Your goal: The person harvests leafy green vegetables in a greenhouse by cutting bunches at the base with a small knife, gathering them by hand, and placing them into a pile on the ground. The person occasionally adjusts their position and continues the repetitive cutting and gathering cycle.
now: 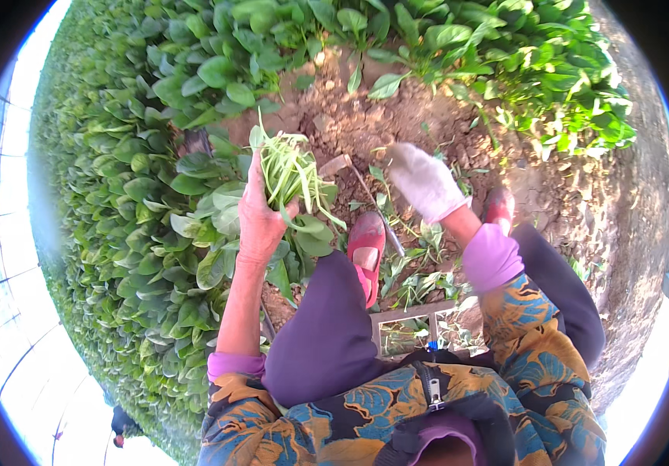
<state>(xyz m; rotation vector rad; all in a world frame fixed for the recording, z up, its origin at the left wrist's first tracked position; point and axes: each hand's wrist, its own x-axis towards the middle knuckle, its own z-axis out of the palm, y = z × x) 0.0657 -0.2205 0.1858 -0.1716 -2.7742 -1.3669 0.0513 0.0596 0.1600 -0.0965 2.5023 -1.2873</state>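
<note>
My bare left hand (pixel 260 212) is wrapped around a bunch of leafy greens (pixel 291 169) that look like spinach. Pale stems point up past my fingers, and broad leaves hang below the hand. A white glove, soiled at the fingertips, covers my right hand (pixel 428 180). That hand hovers over bare soil to the right of the bunch; it is blurred, and its fingers cannot be told apart. Between my hands, a small hand hoe (pixel 372 201) lies on the ground, its blade towards the bunch and its handle slanting down beside my red shoe (pixel 366 250).
Dense rows of growing greens (pixel 125 192) fill the left, with more plants (pixel 451 41) ahead. Loose leaves (pixel 428 285) litter the soil by my feet. A metal-framed stool (pixel 410 313) is beneath me. A bare dirt path (pixel 637 233) runs along the right. Another person (pixel 122 422) is far at lower left.
</note>
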